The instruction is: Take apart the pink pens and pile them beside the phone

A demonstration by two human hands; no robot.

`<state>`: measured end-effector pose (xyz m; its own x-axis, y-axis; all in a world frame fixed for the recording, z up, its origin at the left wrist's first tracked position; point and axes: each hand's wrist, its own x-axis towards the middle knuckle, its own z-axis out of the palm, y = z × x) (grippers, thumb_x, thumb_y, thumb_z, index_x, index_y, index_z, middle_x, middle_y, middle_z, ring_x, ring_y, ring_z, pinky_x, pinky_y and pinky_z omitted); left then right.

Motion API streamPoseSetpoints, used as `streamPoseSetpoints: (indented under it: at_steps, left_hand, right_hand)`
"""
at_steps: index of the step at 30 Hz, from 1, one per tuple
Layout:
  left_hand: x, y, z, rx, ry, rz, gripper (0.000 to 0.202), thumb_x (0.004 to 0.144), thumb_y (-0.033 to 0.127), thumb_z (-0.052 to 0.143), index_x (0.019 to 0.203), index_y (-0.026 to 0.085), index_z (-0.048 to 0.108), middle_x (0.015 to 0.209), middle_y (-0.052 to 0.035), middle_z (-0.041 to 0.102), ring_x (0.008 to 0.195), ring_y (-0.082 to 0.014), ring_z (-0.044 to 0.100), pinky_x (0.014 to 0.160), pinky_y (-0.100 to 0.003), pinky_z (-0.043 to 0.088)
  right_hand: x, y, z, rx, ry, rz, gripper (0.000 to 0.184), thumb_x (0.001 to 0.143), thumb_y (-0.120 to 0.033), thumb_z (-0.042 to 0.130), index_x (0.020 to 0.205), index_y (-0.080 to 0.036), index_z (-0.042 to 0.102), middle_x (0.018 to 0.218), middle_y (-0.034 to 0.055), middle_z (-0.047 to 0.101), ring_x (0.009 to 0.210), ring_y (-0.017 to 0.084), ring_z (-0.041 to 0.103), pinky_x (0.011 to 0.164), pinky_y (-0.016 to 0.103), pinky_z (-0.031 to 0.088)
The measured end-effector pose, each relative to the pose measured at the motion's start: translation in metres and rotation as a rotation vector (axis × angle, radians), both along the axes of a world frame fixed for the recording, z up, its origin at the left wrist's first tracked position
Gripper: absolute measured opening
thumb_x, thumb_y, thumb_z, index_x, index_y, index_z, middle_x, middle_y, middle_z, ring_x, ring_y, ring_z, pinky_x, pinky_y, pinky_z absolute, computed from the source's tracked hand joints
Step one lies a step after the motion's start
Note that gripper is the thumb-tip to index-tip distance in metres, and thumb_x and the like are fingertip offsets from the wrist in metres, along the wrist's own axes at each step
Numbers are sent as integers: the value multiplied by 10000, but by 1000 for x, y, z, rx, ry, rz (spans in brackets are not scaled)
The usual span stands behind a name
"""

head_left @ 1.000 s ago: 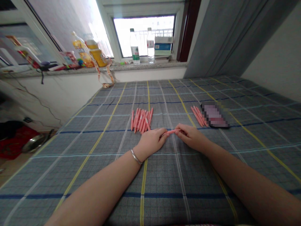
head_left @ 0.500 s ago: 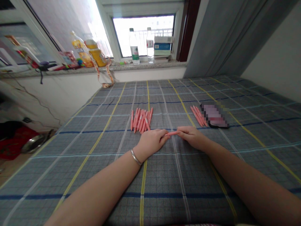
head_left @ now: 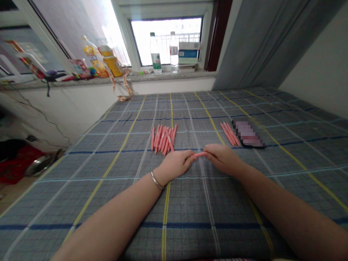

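Observation:
A pink pen (head_left: 200, 154) lies level between my two hands, with both its ends hidden by fingers. My left hand (head_left: 176, 162), with a silver bangle at the wrist, is closed on the pen's left end. Thumb and fingers of my right hand (head_left: 222, 156) pinch its right end. Just beyond my left hand lies a loose pile of several similar pink pens (head_left: 163, 139). A smaller row of pink pens (head_left: 230, 134) rests beyond my right hand, alongside a dark-edged phone with a blurred-out screen (head_left: 248, 134).
Under everything spreads a grey checked cloth (head_left: 108, 203). On the windowsill at the back stand two clear bottles (head_left: 156, 54), stacked boxes (head_left: 188, 54), a yellow bottle (head_left: 113, 64) with a strap and other small items. A grey curtain (head_left: 252, 43) hangs at the right.
My right hand has turned slightly, its knuckles a little higher, still gripping the pen. My left hand has barely moved. The pen piles and the phone stay where they were.

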<state>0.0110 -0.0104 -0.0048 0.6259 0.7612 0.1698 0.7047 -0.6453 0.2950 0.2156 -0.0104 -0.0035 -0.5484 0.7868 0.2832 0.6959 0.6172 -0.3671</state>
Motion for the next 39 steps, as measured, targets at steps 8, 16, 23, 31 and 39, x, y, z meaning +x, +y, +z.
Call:
streamPoseSetpoints:
  at_steps: [8,16,23,31,39]
  left_hand:
    - [1,-5,-1,115,104,68,412,922,446,253,904,182,570,857,-53,657,787,-165,617,652,-252,445]
    - [0,-3,0,76,71,67,423,927,437,230,885,195,574,796,-23,649,723,-153,608,608,-236,423]
    - [-3,1,3,-58,-23,-61,363,927,390,273,889,200,580,804,-7,637,745,-132,597,654,-226,427]
    - [2,-6,1,200,163,72,409,922,453,230,914,200,552,798,-35,653,685,-167,615,548,-238,407]
    - [4,-11,8,220,147,132,378,913,460,262,967,199,531,829,-44,646,706,-166,608,553,-234,395]
  right_hand:
    - [-2,6,-11,-297,197,-15,466,912,-434,254,618,-183,514,585,-4,506,582,133,467,554,257,304]
    - [-1,1,-5,-174,56,-44,297,891,-433,345,820,-190,500,699,12,567,634,143,502,558,252,297]
    - [-4,-3,1,-26,-27,29,383,917,-415,279,694,-189,493,683,37,547,657,153,479,596,272,304]
    - [-5,0,-5,-295,266,5,398,893,-419,292,585,-194,404,571,-15,448,561,123,425,545,257,302]
    - [-5,0,-7,-217,219,-21,381,904,-408,282,616,-194,411,596,-11,461,588,132,447,561,262,307]
